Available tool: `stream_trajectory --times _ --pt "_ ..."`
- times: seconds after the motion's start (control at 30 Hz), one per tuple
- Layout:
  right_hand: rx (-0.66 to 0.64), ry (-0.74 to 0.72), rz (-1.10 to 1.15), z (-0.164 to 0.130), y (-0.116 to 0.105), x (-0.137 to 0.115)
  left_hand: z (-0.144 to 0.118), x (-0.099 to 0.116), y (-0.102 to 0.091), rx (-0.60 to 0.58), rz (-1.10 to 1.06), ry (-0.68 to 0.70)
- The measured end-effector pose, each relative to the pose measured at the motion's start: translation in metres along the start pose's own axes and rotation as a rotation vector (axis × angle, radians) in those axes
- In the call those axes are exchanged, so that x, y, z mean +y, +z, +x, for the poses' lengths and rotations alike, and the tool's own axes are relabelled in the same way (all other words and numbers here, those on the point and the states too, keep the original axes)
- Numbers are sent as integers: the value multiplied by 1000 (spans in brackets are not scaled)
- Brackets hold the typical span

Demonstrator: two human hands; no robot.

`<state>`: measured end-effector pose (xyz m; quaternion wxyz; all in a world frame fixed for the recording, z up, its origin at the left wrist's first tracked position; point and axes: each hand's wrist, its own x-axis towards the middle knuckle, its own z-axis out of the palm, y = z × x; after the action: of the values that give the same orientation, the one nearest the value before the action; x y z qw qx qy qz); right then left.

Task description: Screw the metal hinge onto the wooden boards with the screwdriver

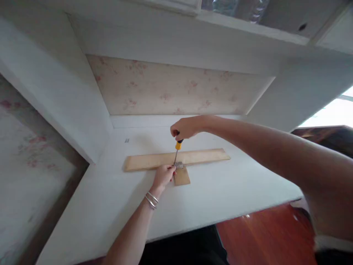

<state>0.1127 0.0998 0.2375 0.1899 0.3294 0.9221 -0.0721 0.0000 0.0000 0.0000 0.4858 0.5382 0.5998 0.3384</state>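
Note:
My right hand is wrapped around the handle of a screwdriver with a yellow and black grip. Its shaft points down, slightly tilted, and the tip meets the left end of a small metal hinge. My left hand pinches at that same end of the hinge, close to the tip. Any screw there is too small to make out. The hinge lies where a long wooden board meets a short wooden piece, which sticks out toward me.
The boards lie on a white surface inside a cabinet-like recess. Floral wallpaper covers the back, with a white side panel at left. A small dark object or mark is behind the board. Reddish wooden floor shows below.

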Motion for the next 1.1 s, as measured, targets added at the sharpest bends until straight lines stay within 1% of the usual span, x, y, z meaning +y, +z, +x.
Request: stream_trajectory --times 0.07,0.13,0.2,0.23,0.27,0.3,0.33,0.4,0.43,0.47,0.57,0.6,0.63,0.7,0.8,0.83,0.9,1.0,1.03,1.07,1.1 --pt "48 6 37 0 1 -2 1 -1 1 1 -11 5" --pt "48 66 58 2 1 -4 2 -1 2 2 -18 3" --pt "-9 216 69 3 0 -5 1 0 2 5 -21 -10" --pt "-45 274 61 4 -1 -5 1 1 2 8 -20 -18" --pt "-79 297 51 5 -2 -4 0 2 1 8 -21 -23" --pt "-93 273 47 5 -3 -3 0 4 1 6 -26 -25" --pt "-89 211 49 4 -4 -2 -1 5 1 0 -32 -25" --pt "-45 59 71 3 -5 -1 -2 7 0 -12 -43 -27" --pt "-23 21 88 3 -5 0 -3 8 -1 -14 -46 -31" --pt "-13 30 106 3 -6 0 -3 8 -1 -14 -49 -36" --pt "-58 219 114 3 -7 -3 -5 10 -2 -14 -51 -48" --pt "-82 257 104 3 -7 -4 -5 11 -3 -17 -50 -48" --pt "-99 265 97 3 -8 -5 -6 11 -3 -19 -46 -48" --pt "-104 210 111 2 -10 -7 -6 11 -3 -21 -36 -48" --pt "-43 86 116 2 -11 -9 -7 12 -3 -26 -34 -55" --pt "-21 67 107 2 -11 -9 -7 12 -3 -27 -35 -58" --pt "-27 112 113 5 -11 -8 -6 12 -3 -29 -31 -60" --pt "-109 296 147 9 -10 -8 -7 13 -4 -36 -23 -70" --pt "-140 332 147 10 -10 -8 -7 13 -4 -39 -23 -73" --pt "-163 342 141 10 -10 -7 -7 13 -4 -42 -23 -74" --pt "-175 322 135 9 -11 -7 -6 13 -4 -43 -23 -72"
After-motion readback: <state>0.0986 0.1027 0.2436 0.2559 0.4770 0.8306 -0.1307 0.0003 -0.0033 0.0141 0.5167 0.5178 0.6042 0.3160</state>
